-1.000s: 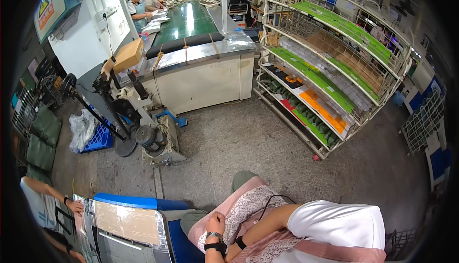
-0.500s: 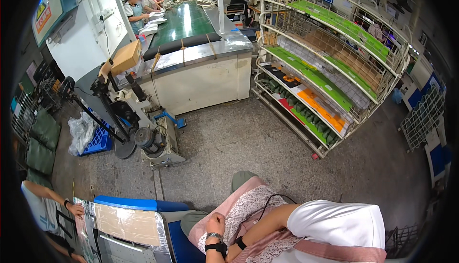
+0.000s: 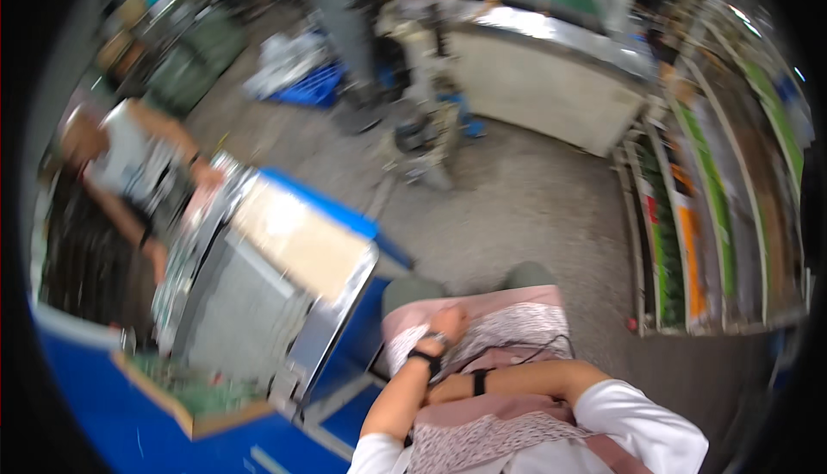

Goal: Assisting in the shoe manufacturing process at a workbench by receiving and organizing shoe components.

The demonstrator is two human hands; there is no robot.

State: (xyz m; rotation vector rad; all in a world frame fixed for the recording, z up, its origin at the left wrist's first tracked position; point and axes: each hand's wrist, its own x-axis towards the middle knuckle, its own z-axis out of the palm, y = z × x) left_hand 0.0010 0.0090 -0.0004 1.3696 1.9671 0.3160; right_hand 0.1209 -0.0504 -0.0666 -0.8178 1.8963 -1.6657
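Note:
My left hand (image 3: 450, 323) lies on my lap over a pink patterned apron (image 3: 508, 319). Its fingers look curled closed with nothing visible in them, though the picture is smeared. A metal watch and a black band circle that wrist. My right forearm crosses my body beneath the left one. Only part of my right hand (image 3: 441, 389) shows, tucked at the left forearm, and its fingers are hidden. A black band (image 3: 481, 381) is on the right wrist, and a thin dark cord (image 3: 551, 341) lies across the apron.
To the left stands a blue-sided machine table (image 3: 366, 226) with a tan panel (image 3: 293, 231). Another person's hands (image 3: 205, 174) rest at its far edge. A wooden-edged green board (image 3: 226, 420) lies nearer me. A shelf rack (image 3: 693, 215) stands right; a conveyor bench (image 3: 534, 77) is ahead.
My view has swung left and down, bringing more of the machine table and the other person into sight. The rack has shifted toward the right rim. My hands stay crossed on my lap.

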